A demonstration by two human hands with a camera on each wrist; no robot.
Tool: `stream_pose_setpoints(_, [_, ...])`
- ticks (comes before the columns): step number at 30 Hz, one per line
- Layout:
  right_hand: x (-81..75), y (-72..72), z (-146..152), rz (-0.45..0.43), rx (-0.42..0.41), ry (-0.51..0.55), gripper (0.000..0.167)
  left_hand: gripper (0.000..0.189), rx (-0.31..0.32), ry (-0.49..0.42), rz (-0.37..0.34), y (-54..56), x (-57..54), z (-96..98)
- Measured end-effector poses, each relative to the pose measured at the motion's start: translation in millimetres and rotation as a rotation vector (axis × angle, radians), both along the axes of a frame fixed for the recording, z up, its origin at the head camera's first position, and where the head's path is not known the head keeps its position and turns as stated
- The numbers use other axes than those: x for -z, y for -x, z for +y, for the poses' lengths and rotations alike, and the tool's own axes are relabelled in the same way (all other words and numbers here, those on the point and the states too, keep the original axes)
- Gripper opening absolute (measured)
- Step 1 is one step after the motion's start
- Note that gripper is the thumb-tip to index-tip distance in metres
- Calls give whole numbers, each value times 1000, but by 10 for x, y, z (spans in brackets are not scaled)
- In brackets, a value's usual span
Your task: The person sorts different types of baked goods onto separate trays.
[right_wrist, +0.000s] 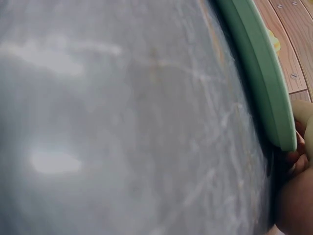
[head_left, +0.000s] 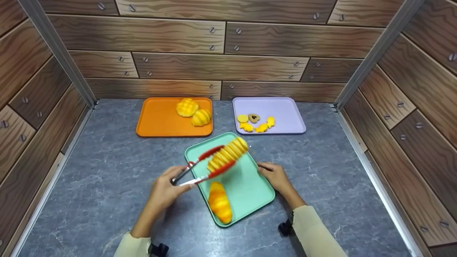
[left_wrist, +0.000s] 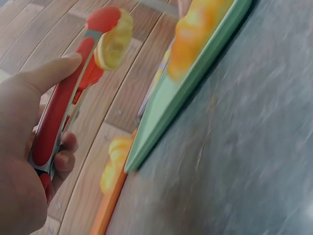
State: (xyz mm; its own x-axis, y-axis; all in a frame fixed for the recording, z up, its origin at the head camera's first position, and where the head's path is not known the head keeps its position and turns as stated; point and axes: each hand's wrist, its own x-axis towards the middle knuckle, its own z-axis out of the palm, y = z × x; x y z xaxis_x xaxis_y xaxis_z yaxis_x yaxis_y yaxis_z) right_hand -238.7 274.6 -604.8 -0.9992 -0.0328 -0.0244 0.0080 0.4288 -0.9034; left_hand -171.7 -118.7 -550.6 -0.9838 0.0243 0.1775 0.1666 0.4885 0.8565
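Note:
My left hand (head_left: 165,189) grips a pair of tongs (head_left: 194,180) with red handles and red tips, the thumb lying along one handle in the left wrist view. Between the tips hangs a ridged yellow bread roll (head_left: 228,154), raised above the green tray (head_left: 246,185). On that tray's near left part lies a golden croissant-shaped bread (head_left: 220,202). My right hand (head_left: 275,177) holds the tray's right edge, with fingers curled at the rim (right_wrist: 286,132) in the right wrist view; part of that hand is cut off there.
At the back left an orange tray (head_left: 160,119) carries two round breads (head_left: 187,107). To its right, a lilac tray (head_left: 285,110) bears several small yellow pieces and a brown heart-shaped cookie (head_left: 254,118). Wood-patterned walls (head_left: 178,64) enclose the grey table (head_left: 107,171).

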Motion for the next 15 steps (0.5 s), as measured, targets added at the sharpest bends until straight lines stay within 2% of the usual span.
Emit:
stream_pose_setpoints(6, [6,-11,21,-27,-9,20,29,59,-141,-75,78,208,104,-204])
stream_pose_setpoints(10, [2,-13,15,-26,-10,18,29,60,-250,-65,61,331,153,-346])
stream_pose_setpoints(15, [-2,-10,7,-23,-6,34,30,63,-351,-12,47,469,182,-498])
